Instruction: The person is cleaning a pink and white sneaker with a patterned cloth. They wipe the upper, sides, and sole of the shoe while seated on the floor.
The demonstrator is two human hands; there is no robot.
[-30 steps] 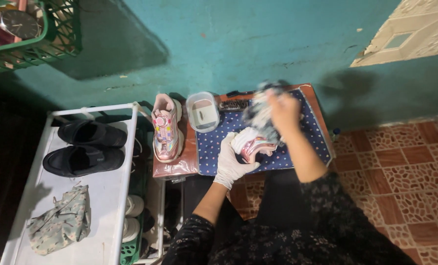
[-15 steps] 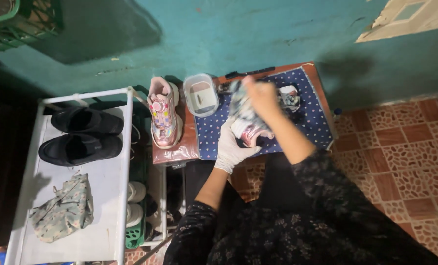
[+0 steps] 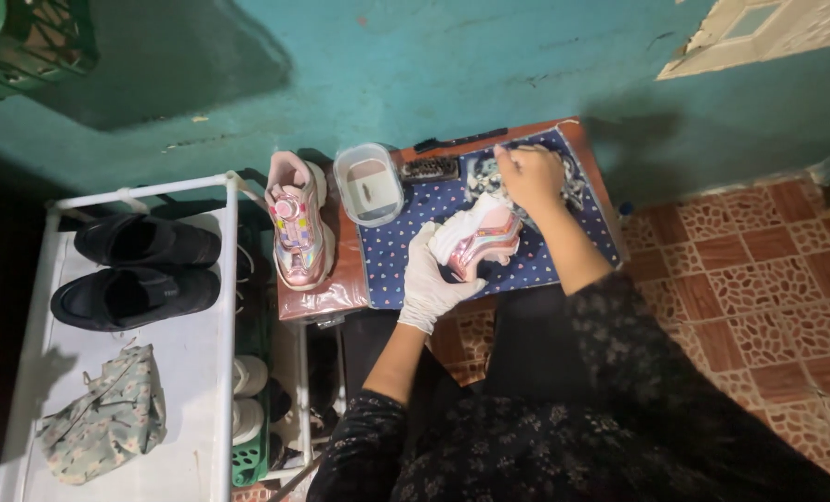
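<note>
My white-gloved left hand (image 3: 436, 279) grips the small pink-and-white child's sneaker (image 3: 475, 239) mid-table over the blue dotted cloth (image 3: 564, 244), long axis slanting toward the far-right corner, while my bare right hand (image 3: 529, 174), nearer its toe, closes on a grey rag (image 3: 485, 175).

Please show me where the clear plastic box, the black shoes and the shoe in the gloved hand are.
clear plastic box (image 3: 368, 183), head view, its lid.
black shoes (image 3: 140, 270), head view, the gap-side edge of the pair.
shoe (image 3: 478, 237), head view, its side.
</note>
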